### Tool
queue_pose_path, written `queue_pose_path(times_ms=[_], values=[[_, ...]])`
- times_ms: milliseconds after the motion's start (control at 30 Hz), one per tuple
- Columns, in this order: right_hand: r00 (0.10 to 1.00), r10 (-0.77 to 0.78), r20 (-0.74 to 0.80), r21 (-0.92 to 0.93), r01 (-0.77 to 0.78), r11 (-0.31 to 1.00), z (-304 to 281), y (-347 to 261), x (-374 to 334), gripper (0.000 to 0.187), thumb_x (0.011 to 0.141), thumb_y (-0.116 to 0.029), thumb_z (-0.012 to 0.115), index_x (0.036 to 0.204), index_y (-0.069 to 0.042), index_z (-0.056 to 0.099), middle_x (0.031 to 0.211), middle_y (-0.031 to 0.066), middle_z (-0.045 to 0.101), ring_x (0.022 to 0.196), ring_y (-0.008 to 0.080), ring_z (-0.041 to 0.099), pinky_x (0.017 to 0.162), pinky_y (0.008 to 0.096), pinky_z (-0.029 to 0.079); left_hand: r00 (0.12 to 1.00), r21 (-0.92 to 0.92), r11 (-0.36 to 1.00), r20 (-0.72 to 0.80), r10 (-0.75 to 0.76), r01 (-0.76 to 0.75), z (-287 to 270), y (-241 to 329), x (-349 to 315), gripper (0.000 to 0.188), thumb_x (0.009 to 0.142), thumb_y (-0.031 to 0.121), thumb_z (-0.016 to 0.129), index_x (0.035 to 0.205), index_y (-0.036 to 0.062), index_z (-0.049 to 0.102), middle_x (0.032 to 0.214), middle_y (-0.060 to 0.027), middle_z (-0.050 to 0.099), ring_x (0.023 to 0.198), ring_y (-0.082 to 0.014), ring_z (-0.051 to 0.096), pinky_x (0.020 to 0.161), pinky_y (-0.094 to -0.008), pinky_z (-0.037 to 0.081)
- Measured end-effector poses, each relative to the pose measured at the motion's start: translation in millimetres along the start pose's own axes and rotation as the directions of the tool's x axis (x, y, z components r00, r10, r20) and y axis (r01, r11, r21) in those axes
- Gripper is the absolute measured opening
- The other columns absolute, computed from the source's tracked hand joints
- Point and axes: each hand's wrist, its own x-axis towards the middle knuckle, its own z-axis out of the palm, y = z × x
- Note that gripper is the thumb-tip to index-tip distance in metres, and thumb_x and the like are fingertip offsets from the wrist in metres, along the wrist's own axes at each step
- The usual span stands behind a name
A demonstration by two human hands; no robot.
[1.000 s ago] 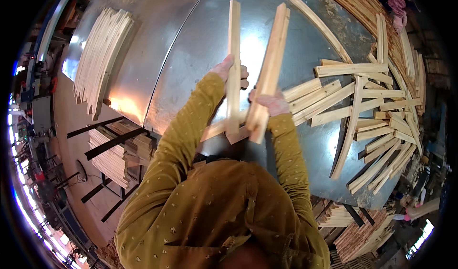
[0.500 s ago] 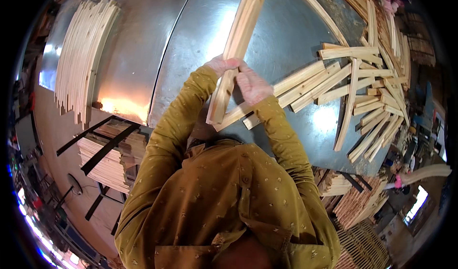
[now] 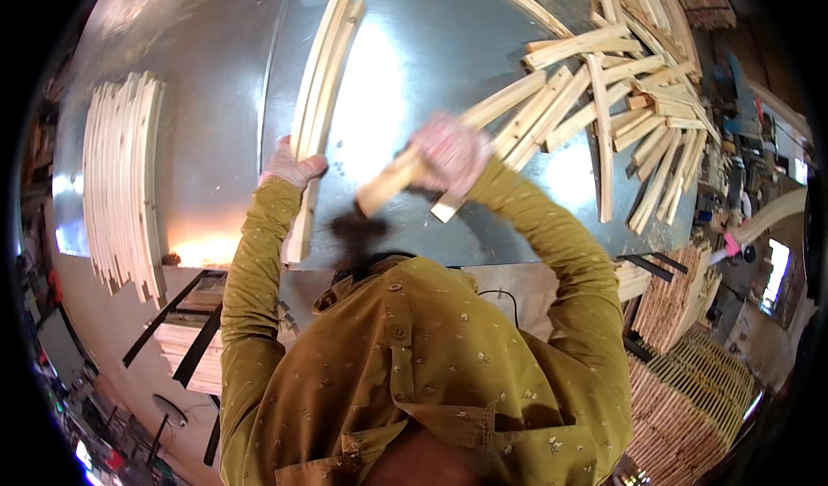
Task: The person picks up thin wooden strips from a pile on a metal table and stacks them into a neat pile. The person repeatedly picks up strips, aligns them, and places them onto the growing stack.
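Note:
My left hand (image 3: 296,166) is closed round a bundle of pale wooden strips (image 3: 324,81), which stand side by side pointing away from me over the metal table (image 3: 226,124). To the right, my right hand (image 3: 448,154) grips a single wooden strip (image 3: 388,180) lying slantwise, its near end toward my chest. The right hand is smeared by motion, and its fingers cover part of that strip. Just past this hand, several more loose strips (image 3: 539,115) fan out on the table.
A neat row of strips (image 3: 123,184) lies on the table's left side. At the far right is a jumbled heap of strips (image 3: 664,111). Below the table edge, wood stacks (image 3: 668,301) stand at right, and black metal bars (image 3: 197,344) jut out at left.
My left hand has carried the bundle leftward and down. My right hand has let go of the bundle and taken hold of a loose strip. The view has shifted too.

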Motion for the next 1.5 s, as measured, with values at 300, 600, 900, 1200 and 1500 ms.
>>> queue_pose_path(times_ms=[300,600,900,1200,1500], values=[[0.747,0.657,-0.104,0.941,0.288,-0.179,-131,92,86,0.065,0.097,-0.063,0.037,0.115,-0.003,0.054,0.094,0.0162,0.065,0.068,0.0235,0.063,0.065,0.0390,0.058,0.998,-0.173,0.985,-0.060,0.004,-0.015,48,-5,-5,0.092,0.075,0.040,0.083,0.142,-0.0028,0.039,0.131,-0.0200,0.057,0.121,-0.0295,0.053,0.106,-0.0354,0.040],[0.765,0.631,0.125,0.974,0.027,-0.226,79,-109,53,0.094,0.078,-0.029,0.083,0.147,0.003,0.029,0.125,0.0214,0.061,0.115,0.0289,0.059,0.098,0.0362,0.050,0.993,0.068,0.991,0.003,0.119,-0.119,102,-47,-49,0.065,0.096,0.031,0.062,0.148,0.0030,0.035,0.125,-0.0171,0.063,0.113,-0.0271,0.060,0.101,-0.0338,0.044],[0.906,0.290,0.309,0.480,0.115,-0.870,67,-26,28,0.062,0.084,-0.023,0.063,0.129,0.017,0.045,0.112,0.0239,0.063,0.090,0.0335,0.066,0.087,0.0413,0.057,0.921,-0.901,0.290,0.370,0.123,0.323,53,3,-17,0.047,0.091,0.021,0.061,0.119,-0.0154,0.052,0.108,-0.0277,0.065,0.094,-0.0393,0.067,0.090,-0.0472,0.055],[0.927,0.298,0.229,0.508,0.147,-0.849,57,-6,12,0.056,0.085,-0.027,0.073,0.123,0.009,0.052,0.106,0.0204,0.063,0.093,0.0277,0.065,0.083,0.0395,0.057,0.908,0.046,0.996,-0.409,0.085,-0.072,44,33,-28,0.068,0.087,0.027,0.069,0.139,-0.0066,0.042,0.132,-0.0268,0.053,0.115,-0.0362,0.059,0.097,-0.0419,0.050],[0.670,0.633,0.388,0.912,-0.180,-0.369,48,8,40,0.059,0.086,-0.023,0.073,0.132,0.006,0.050,0.098,0.0165,0.070,0.087,0.0261,0.069,0.080,0.0334,0.054,0.903,-0.574,0.809,0.404,0.146,0.126,127,23,-78,0.075,0.083,0.026,0.076,0.143,0.0005,0.039,0.115,-0.0152,0.064,0.104,-0.0286,0.062,0.091,-0.0386,0.052]])
